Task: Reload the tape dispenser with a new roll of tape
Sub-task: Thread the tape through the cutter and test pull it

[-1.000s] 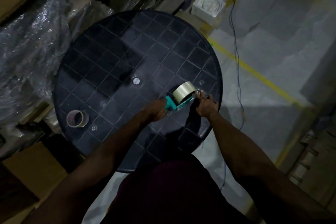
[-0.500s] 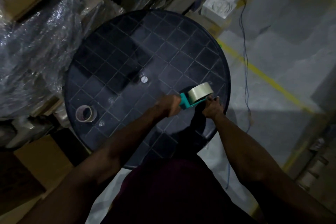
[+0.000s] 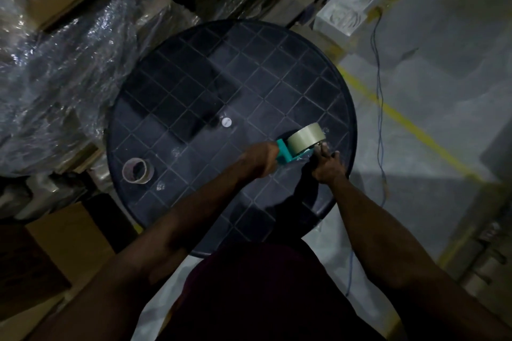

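Dispenser [image 3: 285,153], teal, with roll [image 3: 305,139] mounted, hovering over tabletop [image 3: 194,108] edge. Left hand [image 3: 260,159] is clenching its handle; right hand [image 3: 328,165] fingers are pinching at the front end. Likely light, rigid; the tape sticky.

We look down on a round black worktop [image 3: 194,86] with a raised diamond grid and a small pale cap [image 3: 226,122] at its centre. An empty cardboard tape core [image 3: 137,171] lies flat near its left edge.
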A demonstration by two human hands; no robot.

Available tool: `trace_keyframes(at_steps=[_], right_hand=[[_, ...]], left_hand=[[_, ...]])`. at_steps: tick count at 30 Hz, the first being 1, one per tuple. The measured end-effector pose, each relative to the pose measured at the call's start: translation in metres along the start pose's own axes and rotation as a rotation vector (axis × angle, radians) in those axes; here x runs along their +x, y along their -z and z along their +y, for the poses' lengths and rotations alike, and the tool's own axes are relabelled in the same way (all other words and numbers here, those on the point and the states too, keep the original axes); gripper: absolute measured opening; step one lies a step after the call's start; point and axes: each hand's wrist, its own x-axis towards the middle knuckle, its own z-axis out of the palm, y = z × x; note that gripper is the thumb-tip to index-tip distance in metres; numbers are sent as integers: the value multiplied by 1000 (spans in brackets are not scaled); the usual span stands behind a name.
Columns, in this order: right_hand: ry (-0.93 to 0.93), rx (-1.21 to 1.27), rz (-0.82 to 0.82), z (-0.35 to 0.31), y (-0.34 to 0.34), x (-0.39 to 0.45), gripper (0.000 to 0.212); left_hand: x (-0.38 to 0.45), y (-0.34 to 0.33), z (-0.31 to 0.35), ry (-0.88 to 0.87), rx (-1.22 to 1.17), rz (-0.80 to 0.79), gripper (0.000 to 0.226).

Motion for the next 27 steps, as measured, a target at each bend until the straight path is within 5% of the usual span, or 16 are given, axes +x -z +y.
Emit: trace_keyframes(at_steps=[3,7,13,20,24,27], right_hand=[[10,-68,-27,4,-2,6,80],[-13,-6,-24,2,1,7,82],[-8,-19,-16,2,-9,13,97],[-63,51,-7,10,-3,20,94],[-42,318,306,-30,-37,-12,60],[-88,872,246,-92,-51,-41,7]], left_hand=[[-5,-4,7,-10,-100,26,42],[-14,-15,-11,18,-16,-138,36],[-6,39,-16,80,-206,131,35],[-26,40,-40,303,-1277,124,14],[-45,-3,-52,512,-1775,116,11],[-65,-34,-58,575,-1957,125,5]])
